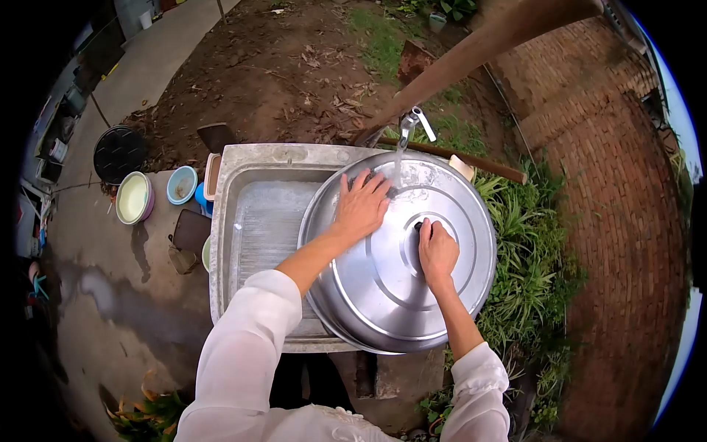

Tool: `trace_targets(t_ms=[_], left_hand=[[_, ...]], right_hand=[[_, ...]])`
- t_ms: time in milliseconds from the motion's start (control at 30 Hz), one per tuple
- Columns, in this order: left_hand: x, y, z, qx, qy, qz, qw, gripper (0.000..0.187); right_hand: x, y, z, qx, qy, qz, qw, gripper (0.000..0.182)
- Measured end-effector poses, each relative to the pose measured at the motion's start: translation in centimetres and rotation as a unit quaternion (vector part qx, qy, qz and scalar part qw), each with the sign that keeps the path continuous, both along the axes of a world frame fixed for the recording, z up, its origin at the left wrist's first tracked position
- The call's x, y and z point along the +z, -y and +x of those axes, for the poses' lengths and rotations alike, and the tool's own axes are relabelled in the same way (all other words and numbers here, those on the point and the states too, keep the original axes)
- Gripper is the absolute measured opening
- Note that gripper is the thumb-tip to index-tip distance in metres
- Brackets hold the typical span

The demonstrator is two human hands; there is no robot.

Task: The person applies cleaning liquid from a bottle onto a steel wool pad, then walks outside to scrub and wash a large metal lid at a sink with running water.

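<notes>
A large round metal lid lies tilted over the right part of a stone sink, seemingly on a metal basin whose rim shows below it. My right hand is closed around the lid's black knob. Near the far rim, my left hand presses down on the lid, fingers spread over a dark scouring pad, mostly hidden beneath them. Water from a metal tap runs onto the lid just beside these fingers.
A ribbed washboard surface forms the sink's left part. A wooden pole slants behind the tap. Green plants and a brick surface lie to the right. Basins stand on the concrete at left.
</notes>
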State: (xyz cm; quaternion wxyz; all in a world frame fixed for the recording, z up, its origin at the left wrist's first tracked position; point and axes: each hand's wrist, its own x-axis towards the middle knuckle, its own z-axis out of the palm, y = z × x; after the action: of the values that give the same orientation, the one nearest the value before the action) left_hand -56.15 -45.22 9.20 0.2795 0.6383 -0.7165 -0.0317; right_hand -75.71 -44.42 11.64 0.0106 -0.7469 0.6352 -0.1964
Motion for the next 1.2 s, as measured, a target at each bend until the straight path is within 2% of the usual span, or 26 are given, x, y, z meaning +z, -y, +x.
trace_targets(t_ms=[67,133,233,333,400,467,500,533,567,633,667,700,767,900,967,1067,1133,1167,1200], left_hand=[[0.2,4.4,-2.0,0.008,0.002,0.008,1.0,0.042],[0.0,5.9,-4.9,-0.12,0.015,0.006,0.993,0.041],[-0.8,3.1,-4.5,-0.242,0.023,-0.019,0.97,0.042],[-0.9,0.8,0.3,-0.248,-0.009,-0.026,0.968,0.042],[-0.9,3.8,2.9,-0.107,0.016,0.014,0.994,0.042],[-2.1,6.7,3.8,-0.023,-0.104,0.032,0.994,0.041],[-2.6,7.9,5.1,-0.018,-0.105,0.028,0.994,0.041],[-3.3,8.6,6.8,0.008,-0.186,0.167,0.968,0.043],[-4.7,8.9,8.2,0.032,-0.264,0.298,0.917,0.046],[-15.3,7.9,11.3,0.042,-0.314,0.233,0.919,0.049],[-10.0,2.7,10.1,0.16,-0.357,0.248,0.886,0.049],[-9.5,-0.4,9.8,0.162,-0.349,0.196,0.902,0.049],[-13.6,-5.4,9.3,0.142,-0.374,0.061,0.915,0.042],[-11.9,-15.1,5.7,0.213,-0.381,0.046,0.899,0.034],[-11.4,-15.6,4.8,0.231,-0.404,0.042,0.884,0.034],[-7.5,-14.8,4.2,0.24,-0.455,0.013,0.857,0.034],[-3.8,-14.0,4.5,0.138,-0.394,-0.073,0.906,0.034],[-3.2,-13.7,4.6,0.094,-0.332,-0.08,0.935,0.036],[-2.8,-13.5,4.3,0.089,-0.33,-0.081,0.936,0.036]], right_hand=[[0.2,0.0,0.3,-0.025,0.005,0.0,1.0,0.041],[0.3,0.0,0.3,-0.041,-0.012,0.013,0.999,0.042],[-0.2,0.1,0.2,-0.037,0.007,0.016,0.999,0.041],[0.1,0.2,0.2,-0.037,0.04,0.007,0.999,0.042],[0.3,0.1,0.4,-0.051,0.018,0.021,0.998,0.042],[0.6,0.3,0.7,-0.047,0.03,0.003,0.998,0.043],[0.5,0.3,0.7,-0.047,0.027,0.002,0.999,0.044],[0.5,0.1,0.6,-0.047,0.021,0.004,0.999,0.044],[0.7,0.1,0.7,-0.056,0.023,0.013,0.998,0.045],[0.7,0.2,0.8,-0.061,0.013,0.0,0.998,0.045],[0.4,0.1,0.9,-0.071,0.005,-0.006,0.997,0.046],[0.3,0.2,0.7,-0.07,0.008,0.003,0.998,0.046],[0.6,0.1,0.4,-0.048,0.027,0.008,0.998,0.045],[0.3,0.8,-1.3,0.033,0.016,-0.008,0.999,0.043],[0.5,0.5,-1.5,0.072,0.004,-0.014,0.997,0.041],[0.7,0.2,-1.8,0.123,-0.005,-0.03,0.992,0.037],[0.9,0.5,-2.1,0.211,-0.008,-0.02,0.977,0.035],[1.0,0.6,-2.2,0.207,-0.006,-0.023,0.978,0.035],[1.1,0.8,-2.3,0.234,-0.003,-0.021,0.972,0.033]])
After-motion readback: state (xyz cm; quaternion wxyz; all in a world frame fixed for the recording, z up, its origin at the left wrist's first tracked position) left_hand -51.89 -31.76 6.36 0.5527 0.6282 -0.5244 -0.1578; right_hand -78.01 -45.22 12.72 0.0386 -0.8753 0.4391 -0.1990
